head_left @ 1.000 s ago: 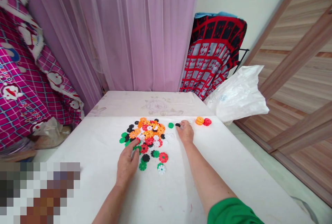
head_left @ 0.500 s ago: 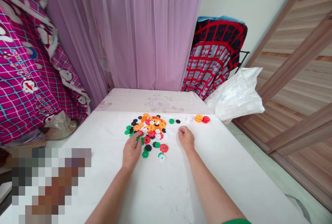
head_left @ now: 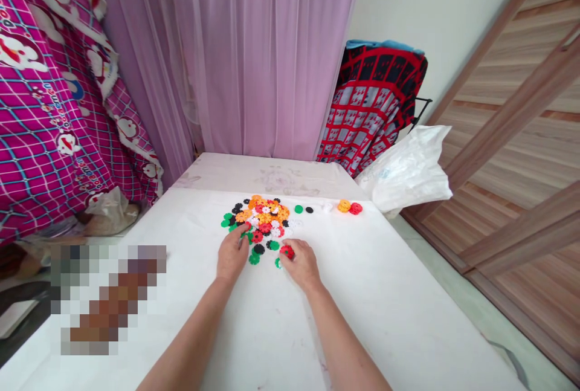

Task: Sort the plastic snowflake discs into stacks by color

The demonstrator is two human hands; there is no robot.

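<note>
A loose pile of small notched discs point(head_left: 267, 216) in orange, red, white, black and green lies on the white tabletop point(head_left: 272, 330). At its lower left edge rests my left hand point(head_left: 233, 251), its fingers closed around something I cannot make out. My right hand point(head_left: 301, 261) is at the near right of the pile, thumb and fingers on a red disc point(head_left: 287, 251). Beside it a green disc point(head_left: 278, 263) is partly covered. Beyond the hands, a green disc point(head_left: 298, 209), a black disc point(head_left: 309, 210), white discs point(head_left: 327, 206), orange discs point(head_left: 344, 205) and red discs point(head_left: 356, 208) form a row.
A white plastic bag point(head_left: 408, 167) stands at the table's right rear edge. Behind the table hangs a purple curtain point(head_left: 263, 58). A pink patterned cloth point(head_left: 67, 119) is on the left, and a wooden louvred door point(head_left: 521, 137) on the right.
My right hand has moved left and nearer, from the right of the pile to the red disc, now covering the white disc there. My left hand remains at the pile's edge. The view has shifted slightly.
</note>
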